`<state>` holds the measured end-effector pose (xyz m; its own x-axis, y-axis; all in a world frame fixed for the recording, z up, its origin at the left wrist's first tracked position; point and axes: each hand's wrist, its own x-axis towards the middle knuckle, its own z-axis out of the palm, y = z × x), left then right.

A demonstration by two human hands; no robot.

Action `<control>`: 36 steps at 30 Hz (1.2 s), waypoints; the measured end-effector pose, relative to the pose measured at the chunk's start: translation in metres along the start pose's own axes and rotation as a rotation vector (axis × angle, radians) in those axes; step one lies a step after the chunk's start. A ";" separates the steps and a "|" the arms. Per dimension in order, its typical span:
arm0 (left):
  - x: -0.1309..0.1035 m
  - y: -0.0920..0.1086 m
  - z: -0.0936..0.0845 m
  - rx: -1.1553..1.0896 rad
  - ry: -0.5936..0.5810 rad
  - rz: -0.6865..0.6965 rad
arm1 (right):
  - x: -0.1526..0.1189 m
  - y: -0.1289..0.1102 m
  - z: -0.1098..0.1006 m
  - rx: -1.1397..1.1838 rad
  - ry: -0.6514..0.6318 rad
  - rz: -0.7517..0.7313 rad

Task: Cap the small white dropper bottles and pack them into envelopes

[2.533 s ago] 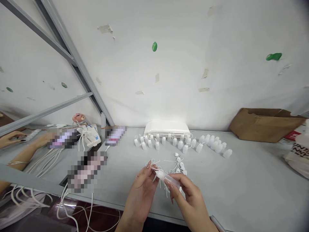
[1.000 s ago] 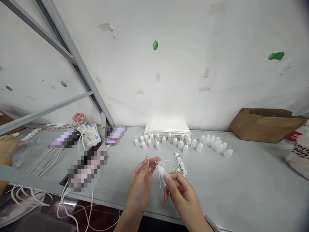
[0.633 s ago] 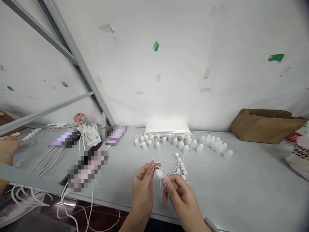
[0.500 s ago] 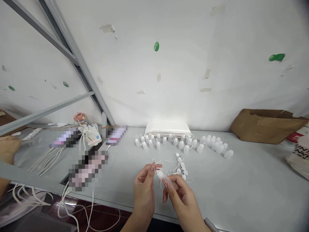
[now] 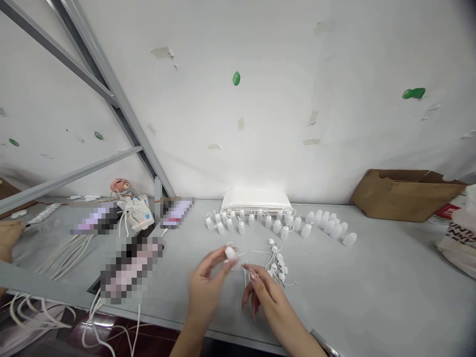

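Between the thumb and fingers of my left hand [image 5: 208, 282] is a small white squeeze bottle [image 5: 230, 254], slightly blurred and seen nearly end-on, so its cap is hard to make out. My right hand [image 5: 266, 292] is apart from it, palm down with its fingers loosely stretched, and I see nothing held in it. Just beyond the right fingers lies a pile of loose white caps [image 5: 280, 262] with thin straps and rings. Farther back stand several capped bottles [image 5: 277, 226] with loop straps. Right of these, several bottles without visible straps [image 5: 335, 230] are grouped.
A stack of white sheets or trays [image 5: 256, 198] rests against the wall. At right are a cardboard box [image 5: 401, 198] and a printed bag [image 5: 459, 243]. White cables, a power strip [image 5: 141, 213] and blurred-out devices lie left. Another person's hand [image 5: 9, 240] is at the far left edge.
My right hand has let go of the bottle that both hands were on. My left hand has moved left with the bottle and turned it. The view has shifted slightly.
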<state>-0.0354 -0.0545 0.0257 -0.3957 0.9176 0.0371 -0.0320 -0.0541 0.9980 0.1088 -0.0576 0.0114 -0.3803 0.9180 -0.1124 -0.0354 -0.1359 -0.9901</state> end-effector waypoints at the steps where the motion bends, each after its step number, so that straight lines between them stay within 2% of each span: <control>1: 0.009 -0.002 -0.007 0.075 0.127 0.075 | 0.000 0.001 -0.002 -0.029 0.028 0.000; 3: 0.031 -0.010 -0.023 0.185 0.227 0.167 | 0.000 0.002 -0.008 -0.062 0.060 -0.001; 6: 0.066 -0.029 -0.044 0.340 0.190 0.153 | -0.001 0.002 -0.014 -0.084 0.069 -0.013; 9: 0.090 -0.046 -0.054 0.447 0.153 0.144 | -0.004 0.005 -0.018 -0.107 0.075 -0.034; 13: 0.099 -0.054 -0.054 0.466 0.109 0.143 | -0.008 0.008 -0.027 -0.144 0.085 -0.043; 16: 0.092 -0.049 -0.053 0.519 0.106 0.163 | -0.009 0.002 -0.048 -0.230 0.145 -0.089; 19: 0.075 -0.035 -0.054 0.662 0.223 0.283 | -0.008 -0.010 -0.090 -0.444 0.334 -0.134; 21: 0.060 -0.025 -0.055 0.699 0.290 0.350 | -0.006 -0.017 -0.127 -0.621 0.554 -0.166; 23: 0.045 -0.017 -0.056 0.715 0.309 0.383 | -0.004 -0.019 -0.165 -0.799 0.831 -0.176; 24: 0.038 -0.015 -0.056 0.709 0.306 0.391 | -0.002 -0.019 -0.182 -0.876 0.934 -0.178; 25: 0.033 -0.014 -0.056 0.698 0.301 0.392 | -0.001 -0.016 -0.198 -0.935 0.979 -0.176; 28: 0.024 -0.014 -0.054 0.697 0.191 0.333 | 0.003 -0.005 -0.233 -0.977 1.041 -0.129; 31: 0.020 -0.015 -0.049 0.707 0.008 0.269 | 0.010 0.007 -0.249 -0.944 1.010 -0.045; 33: 0.017 -0.016 -0.043 0.708 -0.165 0.248 | 0.015 0.014 -0.253 -0.928 0.989 -0.013; 36: 0.006 -0.022 -0.030 0.692 -0.500 0.238 | 0.020 0.019 -0.253 -0.907 0.983 0.001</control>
<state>-0.0649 -0.0598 0.0027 0.1317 0.9859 0.1034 0.6266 -0.1636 0.7620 0.3345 0.0522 -0.0314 0.4519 0.8554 0.2530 0.7327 -0.1941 -0.6523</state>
